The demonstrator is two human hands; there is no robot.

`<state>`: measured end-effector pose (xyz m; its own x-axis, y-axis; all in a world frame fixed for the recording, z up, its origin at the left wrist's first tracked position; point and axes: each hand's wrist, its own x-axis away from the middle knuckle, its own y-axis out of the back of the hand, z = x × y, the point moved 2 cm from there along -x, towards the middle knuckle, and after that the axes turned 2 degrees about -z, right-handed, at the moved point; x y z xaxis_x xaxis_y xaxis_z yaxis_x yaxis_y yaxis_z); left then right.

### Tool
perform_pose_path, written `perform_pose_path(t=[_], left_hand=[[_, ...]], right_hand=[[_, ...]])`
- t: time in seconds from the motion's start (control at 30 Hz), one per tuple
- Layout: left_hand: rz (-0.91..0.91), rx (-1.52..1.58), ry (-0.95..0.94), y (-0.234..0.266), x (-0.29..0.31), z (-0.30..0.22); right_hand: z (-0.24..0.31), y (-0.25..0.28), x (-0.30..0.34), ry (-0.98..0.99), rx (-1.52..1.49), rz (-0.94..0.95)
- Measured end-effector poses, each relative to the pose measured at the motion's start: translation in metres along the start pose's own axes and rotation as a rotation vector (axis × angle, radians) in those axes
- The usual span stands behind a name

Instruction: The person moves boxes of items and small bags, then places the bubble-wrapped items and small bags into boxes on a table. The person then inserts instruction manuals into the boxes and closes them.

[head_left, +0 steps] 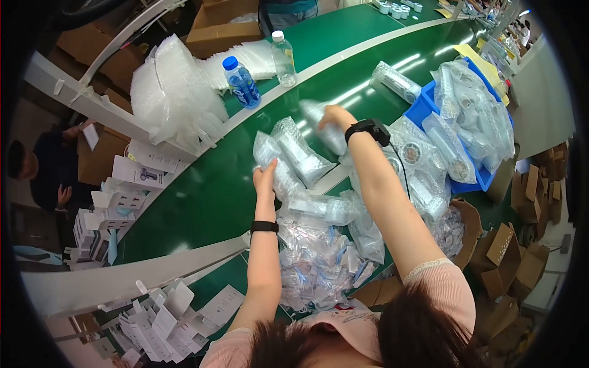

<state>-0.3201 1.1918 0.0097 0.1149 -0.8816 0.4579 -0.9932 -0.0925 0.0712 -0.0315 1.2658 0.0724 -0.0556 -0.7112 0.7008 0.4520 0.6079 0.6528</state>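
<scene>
My right hand (pixel 336 116) is closed on a bubble-wrapped package (pixel 323 130), smeared by motion, above the green belt. To its left, my left hand (pixel 264 178) grips the side of another bubble-wrapped package (pixel 283 172), thumb upward. A third wrapped package (pixel 302 150) lies right against that one, a silvery object showing through its wrap. Nearer me, one more wrapped package (pixel 325 210) lies crosswise above a heap of small clear plastic bags (pixel 322 264). Further wrapped pieces (pixel 414 156) are piled beside my right forearm.
A blue bin (pixel 423 107) overflowing with wrapped packages stands at the right. A blue-capped bottle (pixel 242 83) and a clear bottle (pixel 283 58) stand by the far rail, near stacked bubble bags (pixel 175 92). White folded boxes (pixel 165 322) lie at lower left. A person (pixel 52 159) is at far left.
</scene>
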Motion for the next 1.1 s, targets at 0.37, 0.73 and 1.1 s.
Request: perform_pose_path(t=[0.37, 0.73, 1.1], left_hand=[[-0.138, 0.041, -0.076, 0.002, 0.016, -0.026], [0.402, 0.593, -0.134, 0.024, 0.094, -0.087], [0.618, -0.199, -0.262, -0.062, 0.328, -0.038]], right_hand=[[0.064, -0.090, 0.037, 0.193, -0.720, 0.038], [0.126, -0.067, 0.139, 0.654, -1.721, 0.334], [-0.060, -0.212, 0.440, 0.686, -2.186, -0.427]])
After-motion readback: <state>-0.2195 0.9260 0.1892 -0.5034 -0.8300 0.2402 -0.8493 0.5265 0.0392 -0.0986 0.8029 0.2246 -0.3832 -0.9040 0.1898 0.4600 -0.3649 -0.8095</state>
